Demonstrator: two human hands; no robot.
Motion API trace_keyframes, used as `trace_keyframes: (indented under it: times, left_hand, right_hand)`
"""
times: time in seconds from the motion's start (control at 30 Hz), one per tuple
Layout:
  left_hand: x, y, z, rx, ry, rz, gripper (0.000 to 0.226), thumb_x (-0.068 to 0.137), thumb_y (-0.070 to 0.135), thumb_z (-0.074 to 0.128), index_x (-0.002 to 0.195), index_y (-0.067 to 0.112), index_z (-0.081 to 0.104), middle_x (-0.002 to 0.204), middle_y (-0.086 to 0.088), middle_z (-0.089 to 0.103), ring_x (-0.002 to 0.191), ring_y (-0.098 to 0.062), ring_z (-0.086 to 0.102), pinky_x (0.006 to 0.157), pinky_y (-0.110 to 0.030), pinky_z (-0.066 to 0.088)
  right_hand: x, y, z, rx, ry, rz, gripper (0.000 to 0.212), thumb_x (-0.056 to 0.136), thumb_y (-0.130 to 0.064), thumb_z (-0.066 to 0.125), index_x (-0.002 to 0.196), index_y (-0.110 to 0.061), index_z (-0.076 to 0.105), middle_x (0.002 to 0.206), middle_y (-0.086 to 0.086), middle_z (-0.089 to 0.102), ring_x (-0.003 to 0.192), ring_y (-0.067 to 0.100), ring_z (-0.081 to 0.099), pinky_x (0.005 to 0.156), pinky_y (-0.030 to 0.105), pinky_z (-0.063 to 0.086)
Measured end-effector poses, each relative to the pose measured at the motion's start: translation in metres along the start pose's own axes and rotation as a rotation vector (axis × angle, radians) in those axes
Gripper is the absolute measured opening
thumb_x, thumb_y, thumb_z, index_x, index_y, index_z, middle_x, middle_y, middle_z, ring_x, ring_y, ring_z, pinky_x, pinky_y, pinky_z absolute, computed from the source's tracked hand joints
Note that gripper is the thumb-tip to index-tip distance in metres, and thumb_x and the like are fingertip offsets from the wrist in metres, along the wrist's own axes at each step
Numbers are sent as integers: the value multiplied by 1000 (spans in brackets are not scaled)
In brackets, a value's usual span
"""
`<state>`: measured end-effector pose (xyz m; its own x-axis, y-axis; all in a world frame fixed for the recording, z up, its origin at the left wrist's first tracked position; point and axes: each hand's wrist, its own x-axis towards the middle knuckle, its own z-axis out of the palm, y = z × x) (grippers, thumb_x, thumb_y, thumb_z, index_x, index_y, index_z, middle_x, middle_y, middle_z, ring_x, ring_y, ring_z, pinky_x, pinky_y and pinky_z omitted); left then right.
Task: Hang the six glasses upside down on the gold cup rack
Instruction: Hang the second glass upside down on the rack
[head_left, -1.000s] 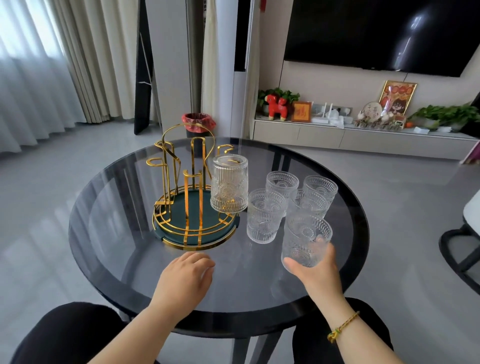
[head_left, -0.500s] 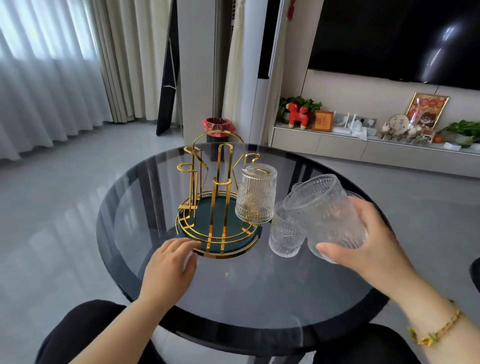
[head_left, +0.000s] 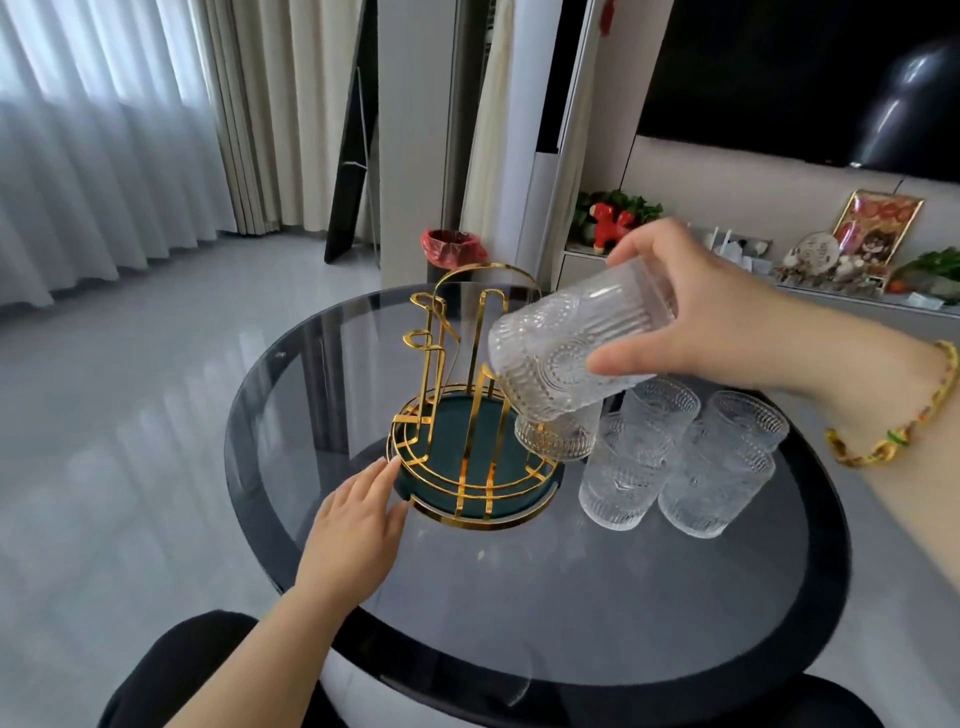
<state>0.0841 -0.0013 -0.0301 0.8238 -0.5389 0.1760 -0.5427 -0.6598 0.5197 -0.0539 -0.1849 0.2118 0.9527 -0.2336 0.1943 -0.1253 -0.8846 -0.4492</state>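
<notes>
Bare table (head_left: 519, 597) fills the lower centre. Four glasses (head_left: 675, 457) crowd the rack's (head_left: 467, 415) right; its left pegs, frame centre, stand open from above.

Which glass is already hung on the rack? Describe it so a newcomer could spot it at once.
On the round dark glass table stands the gold rack with a green base. The hung glass sits on the rack's right side, partly hidden behind the tilted glass in the right hand. Unlike the four on the table beside it, it is mouth down.
</notes>
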Motion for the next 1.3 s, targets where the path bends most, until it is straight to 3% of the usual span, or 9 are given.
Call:
trace_keyframes:
  times: [0.17, 0.5, 0.67, 1.3]
  left_hand:
    - [-2, 1, -1, -17, 8, 67, 50, 95, 32, 33, 140, 30, 10, 153, 3, 19, 139, -17, 19, 114, -36, 18]
    - [0, 1, -2, -9, -53, 35, 57, 93, 36, 39, 139, 35, 4, 155, 4, 10, 141, -18, 12, 115, -38, 14]
    - [-1, 2, -4, -10, -65, 31, 58, 93, 37, 40, 139, 35, 6, 154, 4, 14, 140, -18, 14, 115, -36, 15]
    - [-1, 2, -4, -6, -55, 25, 60, 91, 39, 42, 139, 35, 6, 153, 5, 19, 139, -19, 19, 114, -37, 18]
  right_hand:
    - [24, -14, 8, -62, -79, -38, 70, 50, -48, 73, 106, -36, 33, 99, -13, 50, 90, 9, 51, 73, 27, 46]
    - [55, -16, 46, -215, -232, -119, 79, 60, -37, 75, 126, -23, 33, 137, 2, 38, 114, 13, 38, 87, 21, 29]
    - [61, -13, 68, -228, -276, -83, 84, 62, -36, 74, 131, -20, 29, 142, 5, 34, 127, 23, 33, 101, 33, 32]
    - [58, -9, 79, -232, -320, -69, 89, 67, -38, 70, 137, -19, 18, 148, 5, 26, 133, 24, 27, 103, 35, 29]
